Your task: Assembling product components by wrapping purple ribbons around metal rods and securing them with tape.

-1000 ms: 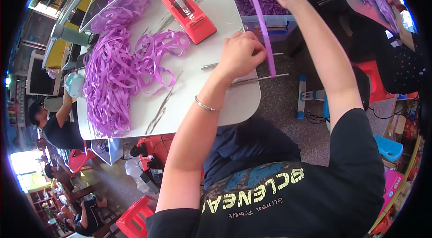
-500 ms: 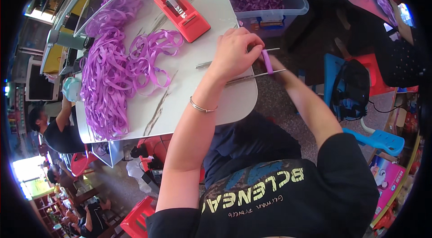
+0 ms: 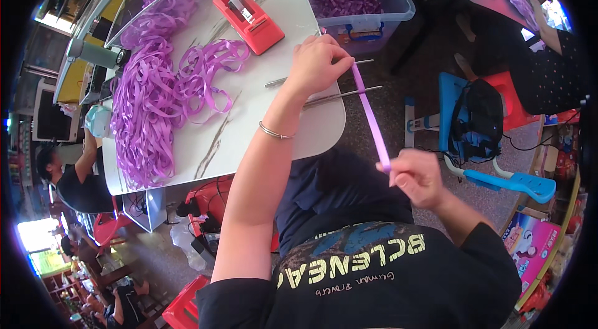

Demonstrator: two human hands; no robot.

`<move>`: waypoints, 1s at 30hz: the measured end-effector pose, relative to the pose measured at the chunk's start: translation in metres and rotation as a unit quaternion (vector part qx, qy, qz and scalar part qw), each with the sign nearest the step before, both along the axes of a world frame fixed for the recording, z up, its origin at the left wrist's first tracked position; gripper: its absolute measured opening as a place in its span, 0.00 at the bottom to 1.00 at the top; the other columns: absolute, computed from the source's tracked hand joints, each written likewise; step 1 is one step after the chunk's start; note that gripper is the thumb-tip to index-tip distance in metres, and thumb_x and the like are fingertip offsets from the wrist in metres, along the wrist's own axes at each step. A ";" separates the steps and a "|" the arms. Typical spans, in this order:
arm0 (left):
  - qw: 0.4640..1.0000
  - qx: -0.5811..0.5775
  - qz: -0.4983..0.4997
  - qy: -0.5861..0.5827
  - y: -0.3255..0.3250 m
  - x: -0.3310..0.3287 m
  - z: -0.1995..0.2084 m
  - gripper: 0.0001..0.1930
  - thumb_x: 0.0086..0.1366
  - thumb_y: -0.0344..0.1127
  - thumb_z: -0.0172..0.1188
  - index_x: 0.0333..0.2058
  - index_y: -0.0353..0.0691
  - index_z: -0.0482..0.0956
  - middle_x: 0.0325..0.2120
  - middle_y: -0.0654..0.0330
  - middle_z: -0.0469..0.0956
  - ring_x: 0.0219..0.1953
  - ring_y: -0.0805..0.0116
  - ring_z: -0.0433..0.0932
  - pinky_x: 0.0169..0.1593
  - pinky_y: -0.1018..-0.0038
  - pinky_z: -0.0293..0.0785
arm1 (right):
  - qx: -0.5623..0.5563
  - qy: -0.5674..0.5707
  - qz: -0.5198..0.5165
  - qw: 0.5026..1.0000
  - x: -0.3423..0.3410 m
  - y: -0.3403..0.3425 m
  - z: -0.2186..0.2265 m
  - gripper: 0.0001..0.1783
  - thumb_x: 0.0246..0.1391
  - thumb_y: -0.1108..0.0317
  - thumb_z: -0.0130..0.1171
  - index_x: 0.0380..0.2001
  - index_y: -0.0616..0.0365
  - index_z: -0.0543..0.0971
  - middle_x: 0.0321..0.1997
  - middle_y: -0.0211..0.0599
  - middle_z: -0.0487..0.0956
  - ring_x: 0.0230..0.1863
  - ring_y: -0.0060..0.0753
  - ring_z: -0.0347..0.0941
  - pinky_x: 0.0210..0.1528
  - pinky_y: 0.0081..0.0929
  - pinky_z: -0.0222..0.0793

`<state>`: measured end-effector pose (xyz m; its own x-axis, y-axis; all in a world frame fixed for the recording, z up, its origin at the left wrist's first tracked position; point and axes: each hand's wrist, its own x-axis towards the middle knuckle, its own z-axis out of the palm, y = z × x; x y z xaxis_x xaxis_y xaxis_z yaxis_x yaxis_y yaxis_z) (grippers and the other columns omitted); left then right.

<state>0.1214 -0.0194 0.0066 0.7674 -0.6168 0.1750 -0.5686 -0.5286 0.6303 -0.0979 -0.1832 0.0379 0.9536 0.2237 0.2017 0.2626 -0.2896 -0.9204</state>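
Note:
A light purple ribbon (image 3: 374,120) runs taut between my hands, slanting down across two thin metal rods (image 3: 339,97) that stick out past the right edge of the white table. My left hand (image 3: 321,62) is closed near the rods, pinching the upper end of the ribbon. Off the table, lower and to the right, my right hand (image 3: 416,178) grips its other end between thumb and fingers. Loose ribbon loops (image 3: 208,74) lie left of my left hand, beside a large heap of purple ribbon (image 3: 143,111).
A red tape dispenser (image 3: 249,19) sits on the white marbled table (image 3: 314,133). Beyond the table edge stands a clear plastic bin (image 3: 389,16) holding purple pieces. A blue chair (image 3: 514,184) with a black backpack (image 3: 478,120) is at right. Other people sit nearby.
My right hand has moved down and toward me, drawing the ribbon out from the rods into a long straight strip. My left hand stays by the rods.

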 end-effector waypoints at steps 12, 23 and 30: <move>0.998 -0.028 -0.011 -0.055 0.002 -0.001 0.004 0.08 0.51 0.37 0.58 0.25 0.39 0.80 0.26 0.60 0.74 0.32 0.61 0.70 0.39 0.68 0.65 | 0.150 0.122 -0.029 0.981 0.214 -0.013 -0.007 0.16 0.57 0.57 0.50 0.33 0.58 0.79 0.18 0.19 0.67 0.23 0.11 0.61 0.27 0.12 0.55; 0.998 -0.038 0.002 -0.045 0.000 -0.006 0.007 0.09 0.51 0.40 0.59 0.25 0.41 0.80 0.24 0.60 0.74 0.30 0.62 0.69 0.38 0.68 0.64 | 0.256 0.283 -0.074 0.921 0.166 -0.015 -0.122 0.14 0.53 0.56 0.53 0.31 0.56 0.77 0.25 0.20 0.73 0.21 0.10 0.61 0.22 0.11 0.53; 0.999 0.016 0.010 -0.048 0.001 -0.005 0.006 0.10 0.51 0.42 0.61 0.26 0.44 0.82 0.27 0.62 0.74 0.33 0.61 0.69 0.41 0.68 0.63 | 0.368 0.327 -0.113 0.863 0.100 0.011 -0.098 0.10 0.52 0.64 0.57 0.35 0.57 0.76 0.36 0.29 0.79 0.34 0.15 0.72 0.29 0.11 0.60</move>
